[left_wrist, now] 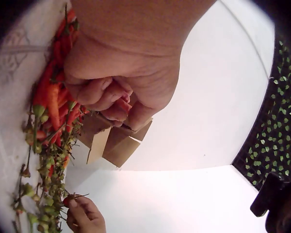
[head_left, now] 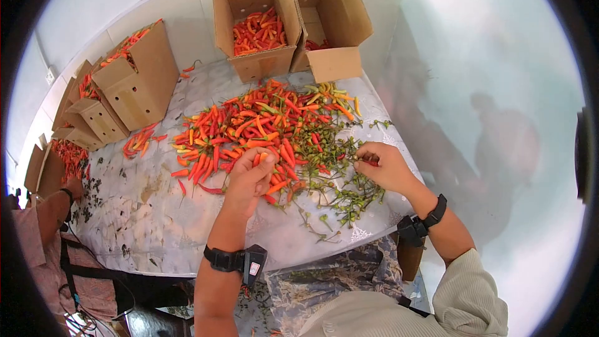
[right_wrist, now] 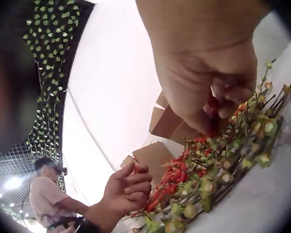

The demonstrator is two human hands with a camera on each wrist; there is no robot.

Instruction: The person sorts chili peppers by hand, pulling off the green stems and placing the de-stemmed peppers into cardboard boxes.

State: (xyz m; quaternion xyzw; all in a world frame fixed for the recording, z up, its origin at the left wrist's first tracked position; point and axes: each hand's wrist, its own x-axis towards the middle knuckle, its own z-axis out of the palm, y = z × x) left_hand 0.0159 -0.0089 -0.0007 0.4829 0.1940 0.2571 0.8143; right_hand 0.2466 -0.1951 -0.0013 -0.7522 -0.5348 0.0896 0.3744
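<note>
Over the near edge of a heap of red and orange chili peppers (head_left: pixel 240 126), my left hand (head_left: pixel 248 178) curls round an orange-red chili pepper (left_wrist: pixel 122 104). Most of that pepper is hidden by the fingers. To the right, my right hand (head_left: pixel 392 167) pinches a red chili pepper (right_wrist: pixel 212 108) between thumb and fingers. Beneath and beside the right hand lies a spread of green stem caps (head_left: pixel 355 203), some with thin stalks. The two hands are apart, with loose peppers and stems between them.
Two cardboard boxes (head_left: pixel 265 62) with red peppers stand at the back of the table (head_left: pixel 168 231). More pepper-filled boxes (head_left: pixel 140 90) line the left side. Yellow-green peppers (head_left: pixel 334 95) lie at the heap's back right. Another person's hand (head_left: pixel 73 188) is at the far left. A wall borders the right.
</note>
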